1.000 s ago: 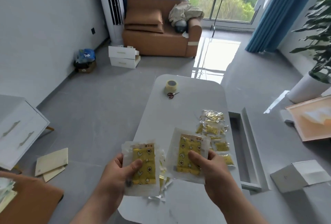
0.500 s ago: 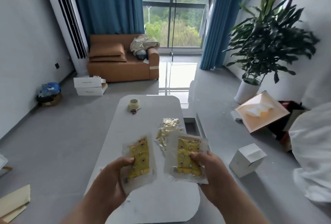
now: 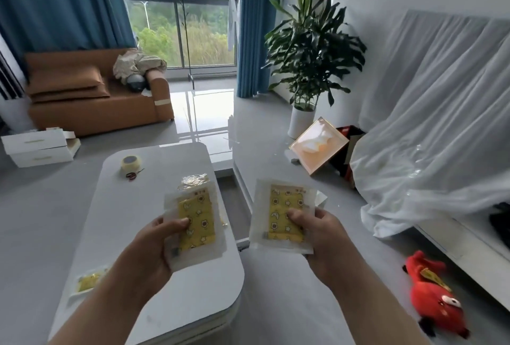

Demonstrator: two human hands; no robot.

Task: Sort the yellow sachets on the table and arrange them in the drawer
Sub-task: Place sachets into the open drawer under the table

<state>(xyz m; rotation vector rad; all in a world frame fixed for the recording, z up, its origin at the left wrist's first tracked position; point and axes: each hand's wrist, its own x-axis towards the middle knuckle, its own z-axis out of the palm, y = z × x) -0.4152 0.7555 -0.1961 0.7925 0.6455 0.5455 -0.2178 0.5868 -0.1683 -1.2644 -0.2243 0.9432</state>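
Note:
My left hand (image 3: 150, 248) grips a yellow sachet (image 3: 197, 223) in clear wrap above the white table (image 3: 154, 300), thumb on its face. My right hand (image 3: 317, 234) holds a second yellow sachet (image 3: 281, 206) out past the table's right edge, over the open drawer (image 3: 234, 201). A pile of more sachets (image 3: 194, 180) lies on the table behind the left one. Another sachet (image 3: 88, 282) lies at the table's near left edge.
A tape roll (image 3: 131, 164) and red scissors (image 3: 132, 175) sit at the table's far end. A red plush toy (image 3: 433, 292) lies on the floor at right, a covered sofa (image 3: 430, 129) behind it. A potted plant (image 3: 306, 55) and a framed picture (image 3: 317, 146) stand beyond.
The view has swung right and up. My right hand has carried its sachet right, away from the left one and off the table's edge. The left hand still holds its sachet.

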